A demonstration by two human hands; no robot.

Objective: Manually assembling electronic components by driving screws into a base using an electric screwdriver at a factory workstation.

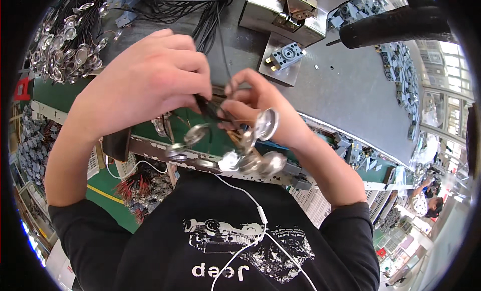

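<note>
Head view, looking down over the person's chest. The grey tabletop [345, 90] fills the field from 12 to 3 o'clock, its near edge painted green and chipped white. The black printed shirt [165, 251] occupies the 6 o'clock sector, with a white earphone cable [250, 198] running down it. At 12 o'clock a metal press fixture [280, 15] stands on the tabletop; just below it, a small grey block part [286, 55] sits on a plate. A black padded handle [396, 25] lies at 1 o'clock. At 10 o'clock a heap of round metal discs on black leads [65, 45] rests on the tabletop; a bundle of black wires [190, 5] spreads at 11 to 12 o'clock. A bin of red-tipped wires [138, 186] shows below the tabletop edge at 7 o'clock.

At centre, the left hand [145, 85] is curled closed, its grip pinched on thin black wires [213, 110] that pass between both hands. The right hand [255, 108], just beside it at 3 o'clock and meeting it at the fingertips, has a narrow grip on the same wires. From these hang the cluster of shiny metal discs [240, 151], held in the air above the tabletop's near edge and in front of the chest; one disc [265, 123] lies against the right palm.
</note>
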